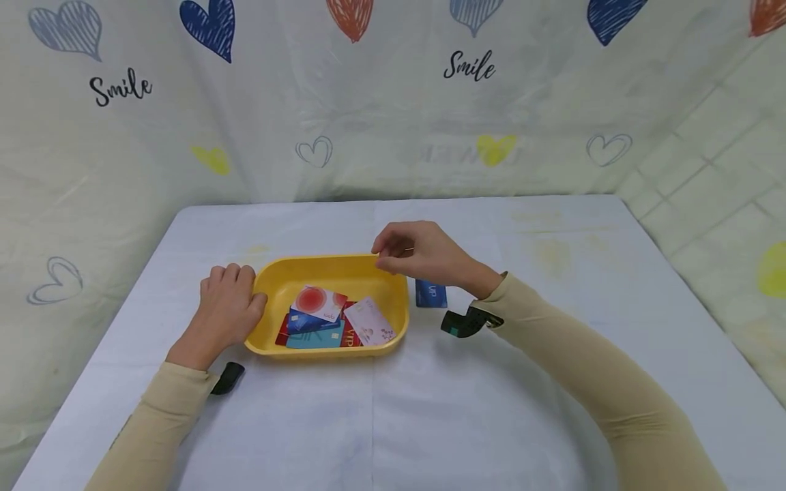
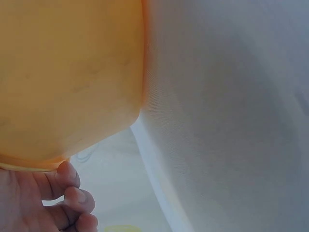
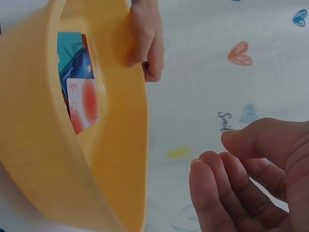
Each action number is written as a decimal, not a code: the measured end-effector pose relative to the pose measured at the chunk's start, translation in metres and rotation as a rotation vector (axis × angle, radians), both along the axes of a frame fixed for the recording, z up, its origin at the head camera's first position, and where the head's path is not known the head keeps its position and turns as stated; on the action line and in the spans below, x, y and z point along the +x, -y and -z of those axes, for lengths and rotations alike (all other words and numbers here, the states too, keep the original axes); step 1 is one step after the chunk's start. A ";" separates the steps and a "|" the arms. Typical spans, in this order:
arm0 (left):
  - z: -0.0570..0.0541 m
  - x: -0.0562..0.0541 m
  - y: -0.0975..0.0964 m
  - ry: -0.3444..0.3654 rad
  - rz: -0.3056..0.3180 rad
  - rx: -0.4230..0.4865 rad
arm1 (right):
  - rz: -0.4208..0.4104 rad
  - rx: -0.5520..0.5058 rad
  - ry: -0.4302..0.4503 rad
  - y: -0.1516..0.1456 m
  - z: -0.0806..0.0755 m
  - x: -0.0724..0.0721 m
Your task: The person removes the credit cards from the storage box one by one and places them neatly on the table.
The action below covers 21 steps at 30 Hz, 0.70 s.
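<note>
While two snug beige sleeves [image 1: 571, 358] reached in over the near edge of the white, cloth-covered worktop [image 1: 325, 429], handling of the thin, flat cards [image 1: 315, 336] seemed partway along: several lay inside the smooth yellow, round-cornered plastic tray [image 1: 319, 269], and one dark-blue rectangular card [image 1: 431, 294] lay outside, just beside its right end; which way they were being moved could not be told. Toward the tray's near edge overlapped a teal card [image 1: 307, 339], a red card with pale lettering [image 1: 351, 335], a pale pinkish patterned card [image 1: 371, 323] and a blue card [image 1: 301, 323], partly under a white card with a red disc [image 1: 316, 301]. At the tray's left end, the left hand's [image 1: 227, 303] grip clasped the rim. Above its far right corner, the right hand's [image 1: 424, 252] grip held nothing, fingers curved, thumb tip apart. Beyond the worktop's far edge hung a creased, heart-printed sheet [image 1: 393, 123].
</note>
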State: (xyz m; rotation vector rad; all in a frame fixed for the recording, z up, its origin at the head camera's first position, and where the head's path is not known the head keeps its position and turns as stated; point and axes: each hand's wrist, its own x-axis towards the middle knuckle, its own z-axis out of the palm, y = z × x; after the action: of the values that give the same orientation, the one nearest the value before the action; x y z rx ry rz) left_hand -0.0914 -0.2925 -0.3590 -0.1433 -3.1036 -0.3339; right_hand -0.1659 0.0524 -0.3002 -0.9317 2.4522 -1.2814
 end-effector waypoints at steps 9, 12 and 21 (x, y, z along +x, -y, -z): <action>0.002 -0.001 0.003 -0.011 0.005 0.010 | -0.055 0.074 -0.002 0.018 0.004 -0.005; 0.001 -0.001 0.004 -0.015 0.007 0.008 | -0.070 0.101 0.002 0.023 0.005 -0.006; 0.002 -0.004 0.005 0.002 0.001 0.008 | -0.104 0.191 0.025 0.035 0.008 -0.012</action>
State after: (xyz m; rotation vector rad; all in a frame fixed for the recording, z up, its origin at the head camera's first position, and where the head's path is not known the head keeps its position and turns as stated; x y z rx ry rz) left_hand -0.0951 -0.2971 -0.3608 -0.1448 -3.1044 -0.3466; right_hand -0.1778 0.0170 -0.3080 -0.9717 2.4201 -0.9988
